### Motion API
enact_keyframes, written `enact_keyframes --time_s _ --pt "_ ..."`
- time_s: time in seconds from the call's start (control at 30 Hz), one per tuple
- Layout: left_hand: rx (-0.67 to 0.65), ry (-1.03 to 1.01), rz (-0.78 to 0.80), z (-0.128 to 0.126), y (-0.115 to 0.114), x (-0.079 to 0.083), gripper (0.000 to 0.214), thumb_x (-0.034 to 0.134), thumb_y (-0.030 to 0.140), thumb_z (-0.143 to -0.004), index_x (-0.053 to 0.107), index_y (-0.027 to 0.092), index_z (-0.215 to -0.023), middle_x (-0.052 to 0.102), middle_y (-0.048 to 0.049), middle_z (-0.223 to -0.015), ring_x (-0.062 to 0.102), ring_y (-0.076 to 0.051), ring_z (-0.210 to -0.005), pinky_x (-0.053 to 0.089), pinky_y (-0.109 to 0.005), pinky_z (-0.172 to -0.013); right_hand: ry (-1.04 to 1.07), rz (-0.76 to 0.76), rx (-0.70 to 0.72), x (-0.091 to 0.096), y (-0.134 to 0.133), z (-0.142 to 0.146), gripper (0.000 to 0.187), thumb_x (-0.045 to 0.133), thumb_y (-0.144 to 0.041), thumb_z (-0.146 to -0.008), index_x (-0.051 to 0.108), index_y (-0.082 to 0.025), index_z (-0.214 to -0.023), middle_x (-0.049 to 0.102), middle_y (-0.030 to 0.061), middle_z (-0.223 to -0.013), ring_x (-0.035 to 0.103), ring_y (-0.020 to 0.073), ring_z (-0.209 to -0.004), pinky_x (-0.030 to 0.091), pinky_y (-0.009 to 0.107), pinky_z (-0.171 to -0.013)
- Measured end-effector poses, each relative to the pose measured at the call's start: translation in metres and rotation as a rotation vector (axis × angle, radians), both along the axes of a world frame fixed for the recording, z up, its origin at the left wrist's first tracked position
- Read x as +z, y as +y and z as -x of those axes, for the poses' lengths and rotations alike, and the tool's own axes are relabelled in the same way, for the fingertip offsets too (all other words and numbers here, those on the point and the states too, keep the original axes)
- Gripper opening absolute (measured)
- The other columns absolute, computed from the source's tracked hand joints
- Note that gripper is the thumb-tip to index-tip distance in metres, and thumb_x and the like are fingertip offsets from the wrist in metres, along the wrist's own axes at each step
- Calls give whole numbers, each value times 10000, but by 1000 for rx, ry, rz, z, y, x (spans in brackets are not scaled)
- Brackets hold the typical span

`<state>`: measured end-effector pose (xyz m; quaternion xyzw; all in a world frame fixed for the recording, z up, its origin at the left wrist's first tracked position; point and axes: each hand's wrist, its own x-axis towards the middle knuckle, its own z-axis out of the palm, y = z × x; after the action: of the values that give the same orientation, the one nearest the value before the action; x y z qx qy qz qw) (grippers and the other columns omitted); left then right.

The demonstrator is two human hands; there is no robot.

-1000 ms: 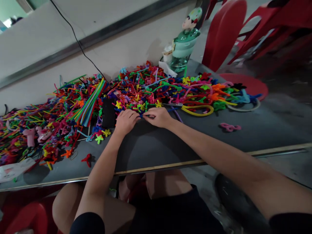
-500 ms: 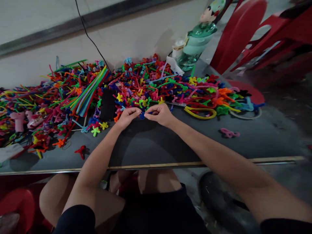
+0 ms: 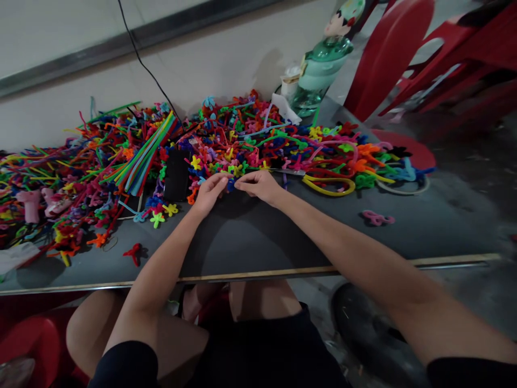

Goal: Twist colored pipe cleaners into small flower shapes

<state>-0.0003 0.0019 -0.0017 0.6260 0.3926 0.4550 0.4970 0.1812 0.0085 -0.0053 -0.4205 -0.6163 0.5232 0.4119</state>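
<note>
Between my fingertips is a small blue pipe cleaner piece (image 3: 231,185), mostly covered by the fingers. My left hand (image 3: 210,192) pinches it from the left, thumb and forefinger together. From the right, my right hand (image 3: 260,186) grips it in a pinch as well. Both hands are just above the grey table (image 3: 250,237), at the near edge of a heap of coloured pipe cleaners (image 3: 230,134). Scissors with yellow handles (image 3: 329,186) lie right of my right hand. A black phone (image 3: 176,175) rests to the left of my left hand.
A bundle of straight pipe cleaners (image 3: 145,156) lies on the heap. A green bottle-like container (image 3: 319,75) stands at the back. Loose on the table are a pink twisted piece (image 3: 377,217) and a red one (image 3: 133,253). Red chairs (image 3: 388,59) stand at right.
The view has shifted slightly. My hands stay close together on the blue piece, with my left fingers a little more raised and more of the blue showing between them.
</note>
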Motion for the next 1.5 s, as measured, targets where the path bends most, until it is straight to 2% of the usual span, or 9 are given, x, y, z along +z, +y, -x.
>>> enact_keyframes --time_s 0.23,0.33,0.47,0.73,0.87,1.0,1.2,1.37,1.5 --pt "333 274 -204 -4 -6 4 142 657 302 -788 728 180 -807 718 -39 -789 636 -139 -717 485 -267 -683 -361 -489 -159 7 -14 5 243 610 -361 -803 752 -165 -823 645 32 -633 524 121 -550 387 266 -555" --pt "316 262 -199 -4 -6 4 184 638 325 -804 729 174 -857 718 -43 -789 635 -137 -697 485 -261 -664 -444 -598 -216 8 -19 7 234 571 -322 -837 752 -173 -837 664 46 -662 566 143 -590 417 276 -593" --pt "226 258 -166 -2 -5 4 190 642 332 -794 719 162 -832 692 -29 -704 598 -122 -614 455 -240 -586 -495 -627 -240 9 -19 5 251 556 -323 -847 756 -173 -870 702 60 -733 609 158 -630 447 277 -615" --pt "314 183 -119 6 3 1 195 637 354 -793 681 165 -801 610 16 -614 542 -93 -567 427 -222 -582 -547 -542 -232 16 -12 -9 302 503 -315 -872 746 -190 -1001 748 71 -916 686 204 -752 493 295 -620" --pt "73 46 101 3 1 1 288 738 420 -698 668 150 -771 572 32 -561 499 -67 -508 394 -204 -527 -516 -568 -319 17 -8 -12 282 506 -312 -881 744 -197 -979 743 75 -960 691 229 -870 508 324 -708" --pt "-97 -159 174 -4 -7 4 391 803 477 -609 658 149 -763 592 25 -612 522 -56 -555 391 -181 -534 -444 -521 -163 14 -6 -11 252 522 -310 -874 743 -191 -893 746 62 -873 689 198 -799 490 291 -686" --pt "-77 -339 129 -6 -12 9 351 822 421 -617 604 157 -694 596 25 -687 528 -53 -597 430 -179 -578 -439 -537 170 7 -22 9 272 531 -270 -861 708 -180 -673 706 19 -649 627 130 -592 417 237 -597" --pt "-175 -369 274 -5 -15 13 388 816 443 -617 561 162 -698 583 34 -622 524 -64 -527 416 -182 -502 -587 -515 127 17 -36 17 238 547 -314 -874 742 -211 -784 742 25 -791 666 163 -724 453 272 -677" --pt "-7 -461 264 -5 -8 13 321 816 347 -651 561 155 -682 559 48 -568 532 -45 -526 409 -155 -536 -783 -606 2 40 -42 -27 209 605 -341 -828 739 -216 -930 715 67 -1063 639 236 -1002 451 371 -890"
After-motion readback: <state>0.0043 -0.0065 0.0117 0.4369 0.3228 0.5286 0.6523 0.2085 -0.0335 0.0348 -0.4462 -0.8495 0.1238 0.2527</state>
